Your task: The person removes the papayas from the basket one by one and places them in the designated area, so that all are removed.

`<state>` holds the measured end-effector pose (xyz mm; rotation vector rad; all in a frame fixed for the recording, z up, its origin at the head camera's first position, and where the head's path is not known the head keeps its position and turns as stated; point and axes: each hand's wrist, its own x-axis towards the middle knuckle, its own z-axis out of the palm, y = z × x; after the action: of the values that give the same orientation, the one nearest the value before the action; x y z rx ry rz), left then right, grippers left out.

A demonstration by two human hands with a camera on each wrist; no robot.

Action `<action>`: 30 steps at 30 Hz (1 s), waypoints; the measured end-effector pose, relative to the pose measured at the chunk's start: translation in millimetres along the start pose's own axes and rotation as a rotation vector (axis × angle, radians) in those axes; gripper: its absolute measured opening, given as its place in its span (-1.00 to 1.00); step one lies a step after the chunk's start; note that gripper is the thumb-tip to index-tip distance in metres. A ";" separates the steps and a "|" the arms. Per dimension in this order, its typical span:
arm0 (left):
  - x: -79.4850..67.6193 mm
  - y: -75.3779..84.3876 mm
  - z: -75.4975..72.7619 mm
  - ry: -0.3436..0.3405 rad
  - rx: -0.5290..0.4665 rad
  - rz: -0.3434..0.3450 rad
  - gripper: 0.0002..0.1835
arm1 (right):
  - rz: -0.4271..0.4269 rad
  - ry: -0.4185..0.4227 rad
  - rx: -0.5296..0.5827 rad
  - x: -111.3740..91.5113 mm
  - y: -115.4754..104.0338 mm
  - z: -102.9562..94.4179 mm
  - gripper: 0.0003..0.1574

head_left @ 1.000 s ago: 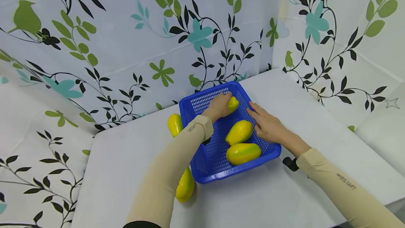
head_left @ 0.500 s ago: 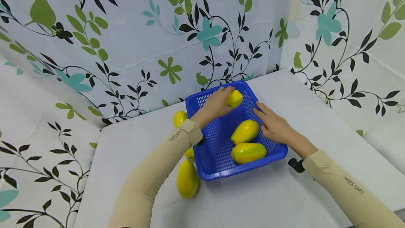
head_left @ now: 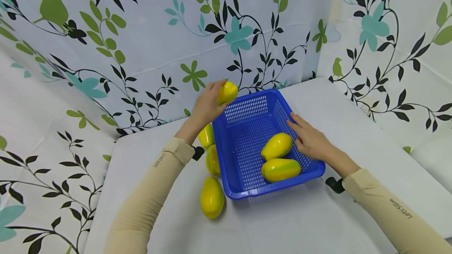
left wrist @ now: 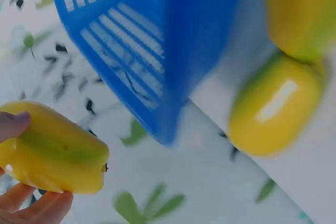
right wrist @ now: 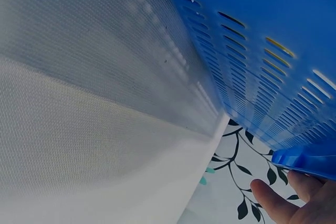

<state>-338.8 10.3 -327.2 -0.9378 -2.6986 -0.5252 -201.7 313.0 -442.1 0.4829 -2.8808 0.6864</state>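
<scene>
In the head view my left hand [head_left: 207,103] holds a yellow papaya [head_left: 227,92] above the basket's far left corner. The left wrist view shows thumb and fingers around this papaya [left wrist: 58,153], which has a green streak and a dark stem end. My right hand [head_left: 312,140] rests on the right rim of the blue plastic basket [head_left: 243,196], its fingers fairly straight. Beyond that hand's fingertips, the right wrist view shows the basket's slotted outer wall [right wrist: 247,51]. Inside, two papayas lie at the near right: an upper one [head_left: 277,146] and a lower one [head_left: 281,170].
Along the basket's left side on the white table [head_left: 169,207] lie a far papaya [head_left: 206,136], a middle papaya [head_left: 212,160] and a near papaya [head_left: 212,198]. A leaf-patterned cloth [head_left: 148,42] hangs behind the table.
My left hand has lifted the papaya out of the basket and carried it left past the far left rim. My right hand has stayed at the right rim. The head view has shifted slightly.
</scene>
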 end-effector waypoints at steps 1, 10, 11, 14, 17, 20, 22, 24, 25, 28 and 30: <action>-2.1 -8.6 -2.6 0.020 0.003 -0.015 -0.24 | 0.001 0.001 0.001 -0.2 0.5 0.0 -0.26; -19.2 -72.5 -1.8 0.085 0.006 -0.123 -0.28 | 0.012 -0.005 0.004 -1.6 3.5 -1.2 -0.26; -20.4 -77.9 0.0 0.077 0.002 -0.132 -0.28 | 0.014 -0.006 0.007 -1.6 3.6 -1.0 -0.26; -23.3 -92.8 6.5 0.045 0.004 -0.167 -0.27 | 0.014 -0.008 0.012 -1.5 3.5 -0.2 -0.26; -24.4 -105.8 12.8 0.016 0.017 -0.195 -0.27 | 0.006 -0.001 0.008 -1.0 3.8 0.6 -0.25; -24.7 -115.2 17.1 -0.014 0.027 -0.225 -0.27 | -0.003 0.010 -0.001 0.4 4.4 0.7 -0.25; -24.4 -119.5 19.2 -0.039 0.032 -0.248 -0.27 | -0.004 0.014 -0.003 1.3 4.6 0.3 -0.25; -24.0 -124.1 22.5 -0.067 0.041 -0.267 -0.28 | -0.001 0.010 -0.002 1.6 4.1 -0.2 -0.25; -23.6 -126.2 24.4 -0.084 0.046 -0.281 -0.28 | 0.001 0.006 0.001 1.4 3.7 -0.3 -0.25; -21.4 -132.8 30.9 -0.127 0.067 -0.305 -0.28 | 0.004 -0.001 0.009 1.2 2.6 -0.2 -0.26; -19.8 -136.6 34.0 -0.153 0.080 -0.314 -0.29 | 0.004 0.000 0.011 1.5 1.9 0.4 -0.26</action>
<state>-413.7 -86.5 -399.7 -0.5559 -3.0011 -0.4133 -203.9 314.0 -442.9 0.4788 -2.8806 0.7028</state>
